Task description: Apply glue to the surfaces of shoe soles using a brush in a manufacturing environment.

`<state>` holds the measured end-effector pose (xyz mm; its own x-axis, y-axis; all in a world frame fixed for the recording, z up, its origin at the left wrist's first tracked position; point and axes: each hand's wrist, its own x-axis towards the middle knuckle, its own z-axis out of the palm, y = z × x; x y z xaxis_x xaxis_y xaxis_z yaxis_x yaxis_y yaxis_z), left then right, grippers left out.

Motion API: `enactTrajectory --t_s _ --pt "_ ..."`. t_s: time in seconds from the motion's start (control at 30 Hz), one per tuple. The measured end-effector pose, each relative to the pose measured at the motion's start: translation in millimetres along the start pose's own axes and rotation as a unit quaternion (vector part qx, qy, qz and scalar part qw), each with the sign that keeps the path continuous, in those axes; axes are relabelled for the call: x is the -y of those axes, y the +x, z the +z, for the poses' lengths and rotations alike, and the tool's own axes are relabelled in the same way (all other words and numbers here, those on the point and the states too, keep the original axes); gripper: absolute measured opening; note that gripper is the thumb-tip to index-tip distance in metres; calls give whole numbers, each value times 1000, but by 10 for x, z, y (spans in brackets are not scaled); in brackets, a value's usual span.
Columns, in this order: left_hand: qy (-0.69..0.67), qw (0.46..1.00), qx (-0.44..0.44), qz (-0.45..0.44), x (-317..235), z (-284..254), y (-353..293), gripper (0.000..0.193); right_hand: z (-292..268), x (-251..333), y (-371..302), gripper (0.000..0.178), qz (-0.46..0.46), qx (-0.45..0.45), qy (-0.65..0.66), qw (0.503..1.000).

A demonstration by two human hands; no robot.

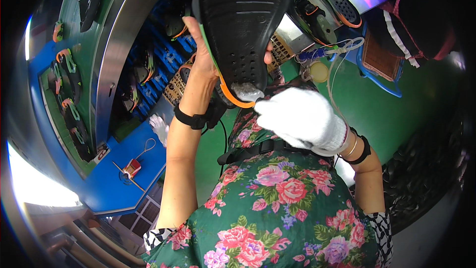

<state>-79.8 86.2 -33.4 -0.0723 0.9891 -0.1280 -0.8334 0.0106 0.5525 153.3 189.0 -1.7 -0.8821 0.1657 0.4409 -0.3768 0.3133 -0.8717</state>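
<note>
Left hand [203, 59] — bare, with a black band at the wrist, closed on a black clog [240, 25], thumb along one edge and a fingertip showing at the other. Right hand [301, 119] — in a white knit glove, fingers bunched at the lower end of the clog, beside the end of its orange strap [232, 97]; whether they pinch it cannot be told. Clog: held up in front of the person, ridged and perforated face in view, one greyish translucent clump [246, 91] at the lower end. Below, one green floral apron [277, 188]. To the left, one blue table [106, 193] bearing a pale glove [159, 128] and a small red item [132, 167]; beyond, a green conveyor [110, 0] with further footwear. To the right, one blue-framed stool [381, 59] with a brown seat, on a green floor [396, 106].
</note>
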Motion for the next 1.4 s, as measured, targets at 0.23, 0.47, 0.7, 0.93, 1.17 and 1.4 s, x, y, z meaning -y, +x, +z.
enactTrajectory --t_s 0.23,0.47,0.7,0.93,1.17,1.4 --pt "-31 999 -9 -31 64 -72 -128 129 -57 -70 76 28 -43 3 1 999" --pt "-47 991 -55 -111 70 -62 -120 108 -86 -149 110 26 -8 57 199 978" --pt "109 959 -162 -207 -48 -30 -88 86 -11 -272 112 28 -77 140 -32 987" --pt "133 929 -218 -268 -9 -71 13 94 -164 -309 221 22 -24 101 73 992" --pt "-148 953 -251 -88 371 -295 -133 73 -336 -329 279 15 156 -151 68 974" --pt "-95 935 -341 7 632 41 -152 42 -444 -379 499 19 81 -84 -27 993"
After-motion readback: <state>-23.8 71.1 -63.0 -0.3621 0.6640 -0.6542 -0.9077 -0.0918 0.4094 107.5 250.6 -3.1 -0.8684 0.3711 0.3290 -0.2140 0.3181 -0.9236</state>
